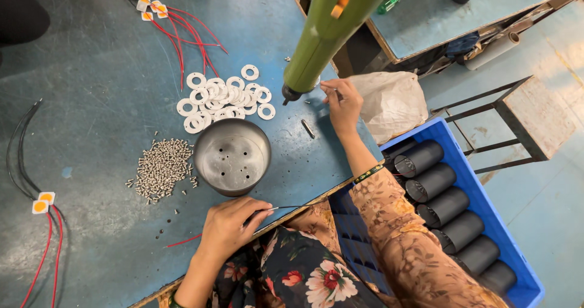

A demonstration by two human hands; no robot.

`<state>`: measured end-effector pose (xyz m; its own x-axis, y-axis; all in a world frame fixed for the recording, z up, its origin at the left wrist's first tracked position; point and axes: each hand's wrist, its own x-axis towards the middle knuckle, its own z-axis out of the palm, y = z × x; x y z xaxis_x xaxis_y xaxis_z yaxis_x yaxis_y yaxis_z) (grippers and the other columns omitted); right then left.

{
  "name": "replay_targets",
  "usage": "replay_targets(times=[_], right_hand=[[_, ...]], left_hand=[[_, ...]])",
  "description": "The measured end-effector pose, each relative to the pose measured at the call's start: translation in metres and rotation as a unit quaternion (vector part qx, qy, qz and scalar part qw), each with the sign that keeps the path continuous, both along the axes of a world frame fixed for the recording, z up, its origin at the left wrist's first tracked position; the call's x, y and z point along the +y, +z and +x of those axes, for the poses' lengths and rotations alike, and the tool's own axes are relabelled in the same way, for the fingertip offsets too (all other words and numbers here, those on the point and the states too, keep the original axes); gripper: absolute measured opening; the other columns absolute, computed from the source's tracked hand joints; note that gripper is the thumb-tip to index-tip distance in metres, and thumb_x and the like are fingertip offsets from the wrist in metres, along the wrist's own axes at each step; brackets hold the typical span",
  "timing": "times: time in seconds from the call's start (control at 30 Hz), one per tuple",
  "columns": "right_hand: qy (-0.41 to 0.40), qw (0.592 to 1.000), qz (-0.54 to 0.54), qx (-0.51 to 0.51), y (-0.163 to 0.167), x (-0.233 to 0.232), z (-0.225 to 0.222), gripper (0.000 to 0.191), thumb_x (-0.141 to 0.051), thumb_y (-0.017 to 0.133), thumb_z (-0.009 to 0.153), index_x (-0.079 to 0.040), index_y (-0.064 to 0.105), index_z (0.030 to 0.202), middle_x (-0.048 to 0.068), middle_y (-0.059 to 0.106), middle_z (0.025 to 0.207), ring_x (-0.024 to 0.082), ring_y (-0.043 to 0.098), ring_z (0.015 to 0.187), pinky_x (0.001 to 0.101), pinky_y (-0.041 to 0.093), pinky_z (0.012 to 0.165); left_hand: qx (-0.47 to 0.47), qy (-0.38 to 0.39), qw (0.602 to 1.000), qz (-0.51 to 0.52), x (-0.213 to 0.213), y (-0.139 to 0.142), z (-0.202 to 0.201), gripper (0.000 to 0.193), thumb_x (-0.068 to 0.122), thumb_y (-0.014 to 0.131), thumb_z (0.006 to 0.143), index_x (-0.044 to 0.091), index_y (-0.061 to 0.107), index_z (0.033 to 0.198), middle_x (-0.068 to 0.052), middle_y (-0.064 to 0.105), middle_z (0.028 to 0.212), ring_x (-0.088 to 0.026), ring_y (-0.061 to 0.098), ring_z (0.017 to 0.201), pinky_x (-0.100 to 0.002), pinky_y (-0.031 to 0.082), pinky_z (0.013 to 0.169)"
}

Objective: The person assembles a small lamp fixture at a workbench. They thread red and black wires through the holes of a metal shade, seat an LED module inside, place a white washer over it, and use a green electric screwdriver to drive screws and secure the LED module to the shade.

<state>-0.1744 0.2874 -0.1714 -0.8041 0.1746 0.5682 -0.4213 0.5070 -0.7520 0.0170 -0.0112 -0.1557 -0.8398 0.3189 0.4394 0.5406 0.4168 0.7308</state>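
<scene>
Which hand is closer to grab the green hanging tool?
Right, probably. The right hand is up beside the green tool's tip, pinching something small. The left hand rests at the table's near edge, holding thin wires.

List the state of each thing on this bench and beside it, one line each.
Metal cup: upright, empty, open top.
White rings: loose pile.
Screws: loose heap.
Green hanging driver: suspended, tip above table.
Right hand: pinching a small screw.
Left hand: holding thin wires.
Blue crate: filled with black cylinders.
</scene>
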Motion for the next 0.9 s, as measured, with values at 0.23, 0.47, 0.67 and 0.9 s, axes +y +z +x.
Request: replay_targets(times=[0.23,0.47,0.67,0.9], right_hand=[[-0.014,0.999,0.042,0.024,0.001,-0.002,0.005,0.01,0.006,0.069,0.096,0.0,0.074,0.101,0.007,0.071,0.099,0.01,0.064,0.066,0.023,0.053,0.06],[-0.003,0.999,-0.039,-0.03,-0.012,0.012,-0.004,0.009,0.007,0.064,0.096,0.003,0.07,0.101,0.004,0.069,0.085,0.009,0.064,0.064,0.0228,0.05,0.06],[-0.046,0.999,-0.017,-0.024,-0.012,0.019,-0.007,0.011,-0.002,0.069,0.095,0.005,0.072,0.102,0.009,0.076,0.092,0.013,0.068,0.081,0.0278,0.055,0.073],[0.12,0.987,-0.099,0.03,0.005,0.011,0.003,0.028,-0.009,0.068,0.102,-0.002,0.062,0.128,0.007,0.067,0.129,0.012,0.062,0.104,0.0284,0.054,0.09]], left_hand=[[0.004,0.011,1.0,-0.007,0.001,0.001,0.0,0.011,0.021,0.079,0.083,0.014,0.073,0.088,0.0,0.073,0.077,-0.022,0.07,0.064,-0.035,0.053,0.056],[-0.004,0.005,1.0,-0.006,0.001,0.003,0.0,0.01,0.021,0.078,0.084,0.014,0.073,0.088,0.0,0.073,0.077,-0.022,0.07,0.065,-0.035,0.053,0.057],[-0.005,0.007,1.0,0.005,0.002,0.003,0.001,0.011,0.021,0.078,0.084,0.013,0.073,0.089,0.0,0.073,0.079,-0.023,0.071,0.066,-0.035,0.054,0.058],[-0.006,0.009,1.0,0.003,0.001,0.0,0.002,0.012,0.022,0.079,0.083,0.013,0.073,0.089,-0.001,0.075,0.08,-0.022,0.072,0.068,-0.035,0.055,0.059]])
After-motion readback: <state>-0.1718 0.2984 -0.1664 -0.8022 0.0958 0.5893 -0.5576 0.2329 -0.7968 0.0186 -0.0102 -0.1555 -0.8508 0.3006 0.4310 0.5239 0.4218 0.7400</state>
